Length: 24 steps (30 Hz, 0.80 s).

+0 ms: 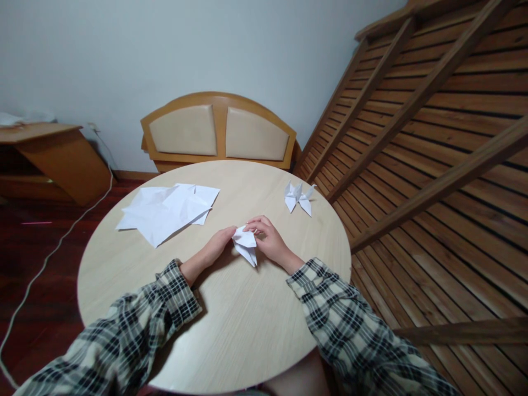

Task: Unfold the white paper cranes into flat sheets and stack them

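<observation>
Between my hands, a little above the middle of the round table (247,330), is a piece of folded white paper (246,246) with pointed flaps towards me. My left hand (216,246) pinches its left edge, thumb along the top. Closed on its upper right side is my right hand (270,239), its fingers bent over the paper. Parts of the fingertips are hidden behind the folds. Two finished-looking white paper cranes (297,197) stand side by side to the far right of my hands.
Several creased sheets of white paper (169,212) lie overlapping on the table's left side. Behind the table is a headboard (220,132) with cream panels. A slatted wooden frame (433,165) leans along the right. A desk (61,159) and a white cable (61,239) are at left.
</observation>
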Tool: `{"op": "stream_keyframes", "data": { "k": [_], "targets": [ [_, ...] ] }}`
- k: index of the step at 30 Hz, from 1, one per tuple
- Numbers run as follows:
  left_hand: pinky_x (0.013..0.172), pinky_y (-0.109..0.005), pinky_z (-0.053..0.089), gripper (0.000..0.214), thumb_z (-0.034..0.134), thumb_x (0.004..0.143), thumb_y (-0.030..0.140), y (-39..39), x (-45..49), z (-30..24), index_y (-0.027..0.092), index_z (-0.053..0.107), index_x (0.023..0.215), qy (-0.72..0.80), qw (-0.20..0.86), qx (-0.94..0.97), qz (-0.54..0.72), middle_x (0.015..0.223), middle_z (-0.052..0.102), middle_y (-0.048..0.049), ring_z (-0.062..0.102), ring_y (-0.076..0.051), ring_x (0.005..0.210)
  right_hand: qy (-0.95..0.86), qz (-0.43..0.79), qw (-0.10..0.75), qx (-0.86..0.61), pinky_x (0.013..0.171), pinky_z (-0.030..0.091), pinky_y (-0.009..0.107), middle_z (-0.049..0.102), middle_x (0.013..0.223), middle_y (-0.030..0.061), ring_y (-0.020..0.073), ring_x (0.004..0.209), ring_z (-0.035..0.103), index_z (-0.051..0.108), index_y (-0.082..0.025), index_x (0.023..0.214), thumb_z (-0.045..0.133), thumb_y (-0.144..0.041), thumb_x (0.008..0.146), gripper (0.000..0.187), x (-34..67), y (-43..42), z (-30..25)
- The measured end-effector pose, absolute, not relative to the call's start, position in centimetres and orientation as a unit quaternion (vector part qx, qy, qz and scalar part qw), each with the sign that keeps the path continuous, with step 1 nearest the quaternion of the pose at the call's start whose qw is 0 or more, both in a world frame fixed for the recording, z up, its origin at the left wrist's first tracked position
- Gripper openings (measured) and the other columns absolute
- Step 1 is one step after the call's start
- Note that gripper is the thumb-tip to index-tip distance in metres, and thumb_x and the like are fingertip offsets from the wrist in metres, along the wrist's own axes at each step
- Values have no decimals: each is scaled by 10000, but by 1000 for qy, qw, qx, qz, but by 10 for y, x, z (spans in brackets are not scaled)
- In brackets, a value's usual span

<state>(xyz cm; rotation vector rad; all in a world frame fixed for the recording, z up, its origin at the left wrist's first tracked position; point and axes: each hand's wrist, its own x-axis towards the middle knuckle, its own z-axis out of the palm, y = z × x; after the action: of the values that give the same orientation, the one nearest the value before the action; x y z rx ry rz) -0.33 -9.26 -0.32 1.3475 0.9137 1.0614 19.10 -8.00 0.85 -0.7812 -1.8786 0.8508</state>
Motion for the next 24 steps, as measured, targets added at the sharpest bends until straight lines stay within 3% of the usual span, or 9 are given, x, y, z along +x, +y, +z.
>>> {"op": "stream_keyframes", "data": {
  "k": [3, 5, 9, 15, 19, 24],
  "targets": [
    [722, -305, 452, 279, 721, 783, 422, -95, -3, -1, 160, 692, 872, 371, 525, 648, 407, 810, 670, -49, 549, -182, 745, -739, 363, 466, -323, 801, 524, 340, 580, 1024, 49, 184, 973, 581, 686, -231, 884, 683, -281, 862, 55, 190, -79, 9],
    [753, -315, 460, 308, 763, 752, 366, -97, -2, 0, 161, 698, 973, 359, 534, 664, 381, 885, 695, -60, 580, -189, 773, -721, 372, 477, -338, 767, 517, 325, 583, 960, 42, 174, 891, 579, 649, -209, 817, 659, -355, 877, 158, 188, -79, 8],
    [836, -358, 470, 284, 769, 747, 305, -101, 1, 1, 167, 706, 987, 339, 534, 682, 366, 949, 703, -79, 605, -219, 851, -682, 409, 479, -371, 671, 479, 295, 558, 741, -8, 154, 715, 543, 559, -209, 750, 611, -451, 891, 285, 184, -77, 3],
    [830, -350, 475, 360, 739, 794, 314, -105, 4, 4, 169, 641, 1108, 353, 512, 663, 416, 1031, 664, -94, 598, -215, 909, -612, 462, 508, -391, 603, 443, 269, 589, 700, -18, 145, 656, 551, 547, -222, 777, 633, -516, 837, 311, 185, -70, -2],
    [843, -356, 470, 387, 721, 819, 327, -106, 6, 6, 187, 620, 1165, 369, 482, 665, 435, 1098, 638, -103, 584, -218, 947, -576, 493, 517, -397, 575, 426, 252, 610, 675, -36, 132, 609, 567, 541, -230, 881, 667, -473, 797, 286, 187, -65, -6],
    [815, -355, 474, 670, 723, 819, 304, -108, 5, 11, 215, 445, 1422, 334, 533, 646, 432, 981, 625, -66, 586, -213, 900, -511, 504, 559, -416, 527, 392, 232, 601, 610, -91, 127, 523, 545, 426, -270, 1102, 720, -419, 752, 481, 188, -64, -11]
  ]
}}
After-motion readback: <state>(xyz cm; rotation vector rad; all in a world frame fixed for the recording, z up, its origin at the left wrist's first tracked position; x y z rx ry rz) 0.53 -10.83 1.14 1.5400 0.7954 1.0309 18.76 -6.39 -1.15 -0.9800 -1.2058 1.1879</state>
